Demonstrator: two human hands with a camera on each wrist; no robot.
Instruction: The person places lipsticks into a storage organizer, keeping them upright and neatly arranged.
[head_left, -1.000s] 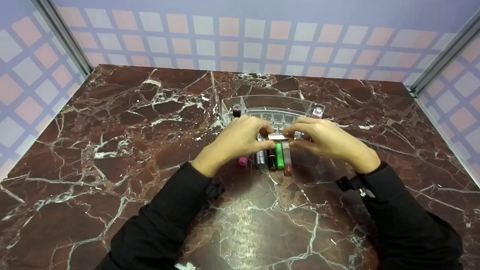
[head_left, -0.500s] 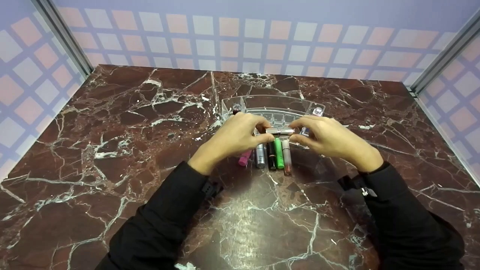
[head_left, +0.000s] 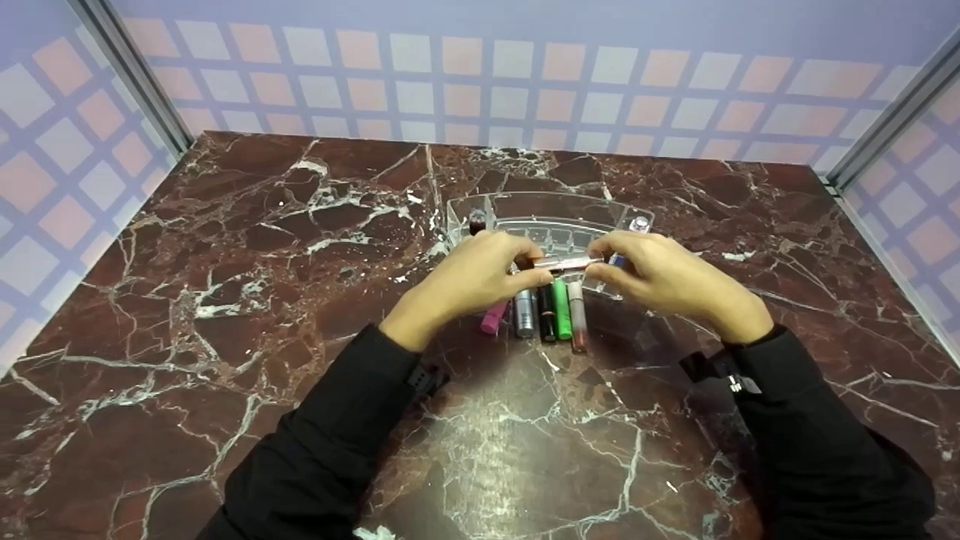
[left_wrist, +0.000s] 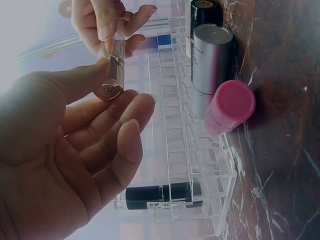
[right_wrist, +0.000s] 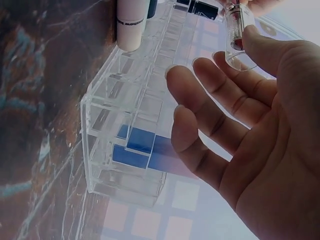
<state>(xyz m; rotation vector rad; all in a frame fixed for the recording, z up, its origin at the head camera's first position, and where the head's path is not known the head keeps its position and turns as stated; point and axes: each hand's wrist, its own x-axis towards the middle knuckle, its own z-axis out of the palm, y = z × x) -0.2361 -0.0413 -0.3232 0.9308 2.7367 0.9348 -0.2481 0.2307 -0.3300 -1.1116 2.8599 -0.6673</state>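
Note:
In the head view, a lipstick (head_left: 568, 262) with a clear cap lies sideways between my two hands, above a row of tubes. My left hand (head_left: 476, 274) pinches its base end, where the left wrist view shows a round label (left_wrist: 109, 90). My right hand (head_left: 664, 274) pinches the clear cap (right_wrist: 239, 42), and a red bullet shows through it. Below lie a pink tube (left_wrist: 235, 102), a silver tube (left_wrist: 212, 42), a black tube (head_left: 548, 319), a green tube (head_left: 562, 311) and a clear tube with reddish contents (head_left: 578, 322).
Just behind the hands stands a clear plastic organizer (right_wrist: 86, 145) with several compartments. It holds a dark tube (left_wrist: 145, 197) at its left end, a blue-based item (right_wrist: 132, 147) and a silver-topped item (head_left: 639, 224) at its right. Patterned panels (head_left: 465, 64) edge the marbled table (head_left: 300, 420).
My right hand has shifted slightly right, widening the gap between the hands. More of the lipstick shows between the fingertips, and it has tilted a little. The tubes on the table stay in place.

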